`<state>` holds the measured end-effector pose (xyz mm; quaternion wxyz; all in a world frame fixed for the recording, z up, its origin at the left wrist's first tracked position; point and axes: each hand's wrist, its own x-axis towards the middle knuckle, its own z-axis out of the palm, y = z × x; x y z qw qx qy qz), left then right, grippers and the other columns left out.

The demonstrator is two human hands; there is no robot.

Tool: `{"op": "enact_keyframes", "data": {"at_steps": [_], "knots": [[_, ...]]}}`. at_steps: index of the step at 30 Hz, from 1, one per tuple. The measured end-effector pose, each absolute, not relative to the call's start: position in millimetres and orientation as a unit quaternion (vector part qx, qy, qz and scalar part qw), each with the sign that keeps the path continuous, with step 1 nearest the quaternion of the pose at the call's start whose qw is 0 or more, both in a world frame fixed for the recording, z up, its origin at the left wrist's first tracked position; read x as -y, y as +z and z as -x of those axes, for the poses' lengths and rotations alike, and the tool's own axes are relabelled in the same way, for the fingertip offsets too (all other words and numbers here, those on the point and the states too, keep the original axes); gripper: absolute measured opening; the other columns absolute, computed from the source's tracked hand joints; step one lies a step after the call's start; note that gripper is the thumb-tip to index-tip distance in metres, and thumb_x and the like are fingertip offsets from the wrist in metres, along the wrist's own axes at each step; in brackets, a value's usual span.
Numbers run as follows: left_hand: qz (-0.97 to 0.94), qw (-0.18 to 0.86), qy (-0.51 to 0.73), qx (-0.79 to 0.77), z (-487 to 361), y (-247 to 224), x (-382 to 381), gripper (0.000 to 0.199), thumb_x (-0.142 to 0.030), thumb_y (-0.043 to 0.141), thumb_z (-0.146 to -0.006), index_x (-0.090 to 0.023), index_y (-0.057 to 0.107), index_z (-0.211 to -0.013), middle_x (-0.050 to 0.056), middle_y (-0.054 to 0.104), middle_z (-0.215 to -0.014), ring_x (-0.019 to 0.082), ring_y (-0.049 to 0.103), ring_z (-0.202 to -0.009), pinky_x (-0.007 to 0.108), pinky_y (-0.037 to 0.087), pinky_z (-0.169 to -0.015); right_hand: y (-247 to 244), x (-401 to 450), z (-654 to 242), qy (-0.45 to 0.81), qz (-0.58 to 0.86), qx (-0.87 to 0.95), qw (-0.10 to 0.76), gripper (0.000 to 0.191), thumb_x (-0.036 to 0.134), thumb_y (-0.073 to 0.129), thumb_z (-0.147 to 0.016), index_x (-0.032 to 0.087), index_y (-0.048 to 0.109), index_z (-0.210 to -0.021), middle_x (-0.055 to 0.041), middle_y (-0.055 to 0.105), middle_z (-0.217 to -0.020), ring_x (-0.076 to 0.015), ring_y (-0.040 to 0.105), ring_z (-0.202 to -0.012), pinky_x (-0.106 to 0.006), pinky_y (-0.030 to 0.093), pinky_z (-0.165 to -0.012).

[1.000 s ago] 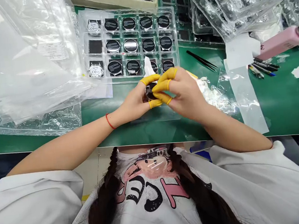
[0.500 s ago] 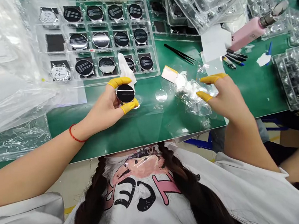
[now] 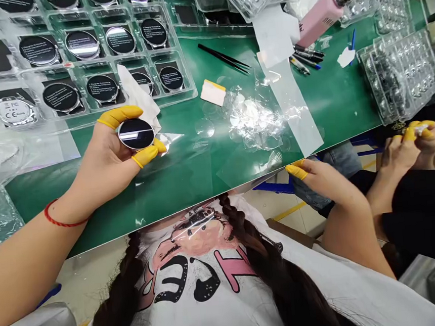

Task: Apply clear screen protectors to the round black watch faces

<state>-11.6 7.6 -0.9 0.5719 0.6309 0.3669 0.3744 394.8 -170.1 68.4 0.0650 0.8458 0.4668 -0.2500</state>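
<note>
The round watch point(image 3: 136, 133) is in the left hand point(image 3: 101, 160), tilted above the tabletop point(image 3: 189, 186), left of the middle of its front edge; it is gripped by its rim, between fingers above and below, with the dark face showing. It looks small, fairly light and stiff; the glossy face is probably slippery and easy to scratch or smear, so the metal rim, taken at opposite sides, seems the safest hold. A crumpled white wipe point(image 3: 139, 96) lies just beyond it, partly over the front edge of the clear blister tray point(image 3: 187, 97), where other watches sit face up or back up; black tweezers point(image 3: 223, 58) and a heap of clear film discs point(image 3: 254, 121) lie to the right. The right hand point(image 3: 323, 181) is at the tabletop's front edge, its yellow-covered fingertips near one another; whether they pinch a thin film cannot be told.

Against the frame half a second ago, the right hand is away from the film heap and down by the front edge; the view is swung rightward, bringing a co-worker's hands point(image 3: 405, 151) into clearer sight; the left hand's grip is unchanged.
</note>
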Motion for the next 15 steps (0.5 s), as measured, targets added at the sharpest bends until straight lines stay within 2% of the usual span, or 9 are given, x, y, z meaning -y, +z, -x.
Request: {"op": "enact_keyframes", "data": {"at_steps": [3, 5, 7, 9, 11, 15], "knots": [[-0.625, 0.566, 0.383, -0.376, 10, -1, -8, 0.076, -0.032, 0.09, -0.066, -0.019, 0.05, -0.13, 0.008, 0.067, -0.108, 0.016, 0.074, -0.076, 0.04, 0.069, -0.076, 37, 186, -387, -0.34, -0.842, -0.415, -0.063, 0.033, 0.052, 0.056, -0.08, 0.022, 0.065, -0.088, -0.0091, 0.076, -0.095, -0.0242, 0.068, -0.085, -0.035, 0.052, -0.075], [-0.616, 0.568, 0.385, -0.387, 10, 0, -9, 0.076, -0.031, 0.091, -0.064, -0.019, 0.052, -0.128, 0.01, 0.065, -0.116, 0.015, 0.074, -0.078, 0.037, 0.069, -0.076, 20, 193, -379, -0.376, -0.831, -0.376, -0.161, 0.045, 0.065, 0.057, -0.076, 0.022, 0.064, -0.089, -0.0079, 0.075, -0.092, -0.0225, 0.069, -0.085, -0.035, 0.055, -0.076], [-0.608, 0.573, 0.376, -0.4, 10, 0, -10, 0.074, -0.031, 0.09, -0.065, -0.02, 0.052, -0.128, 0.01, 0.064, -0.117, 0.014, 0.074, -0.079, 0.036, 0.068, -0.078, 14, 197, -373, -0.397, -0.815, -0.352, -0.234, 0.047, 0.069, 0.063, -0.072, 0.023, 0.062, -0.084, -0.0055, 0.074, -0.085, -0.0207, 0.069, -0.082, -0.035, 0.057, -0.076], [-0.611, 0.578, 0.37, -0.395, 11, 0, -11, 0.074, -0.033, 0.09, -0.067, -0.022, 0.051, -0.129, 0.009, 0.064, -0.116, 0.014, 0.073, -0.08, 0.038, 0.068, -0.08, 24, 198, -369, -0.396, -0.8, -0.346, -0.289, 0.044, 0.064, 0.073, -0.069, 0.023, 0.063, -0.08, -0.003, 0.072, -0.077, -0.0181, 0.069, -0.073, -0.034, 0.058, -0.073], [-0.623, 0.577, 0.369, -0.378, 12, -1, -12, 0.076, -0.036, 0.09, -0.067, -0.023, 0.05, -0.13, 0.008, 0.064, -0.118, 0.015, 0.073, -0.082, 0.042, 0.068, -0.081, 48, 194, -366, -0.373, -0.79, -0.348, -0.339, 0.034, 0.052, 0.081, -0.069, 0.024, 0.067, -0.083, -0.0004, 0.071, -0.074, -0.0149, 0.066, -0.063, -0.032, 0.057, -0.068], [-0.617, 0.58, 0.364, -0.387, 10, 0, -9, 0.067, -0.033, 0.087, -0.073, -0.026, 0.049, -0.128, 0.003, 0.066, -0.106, 0.015, 0.071, -0.079, 0.049, 0.066, -0.083, 105, 171, -356, -0.217, -0.789, -0.428, -0.384, 0.015, 0.023, 0.079, -0.074, 0.026, 0.075, -0.088, -0.0009, 0.071, -0.076, -0.0153, 0.064, -0.063, -0.034, 0.053, -0.067]]}}
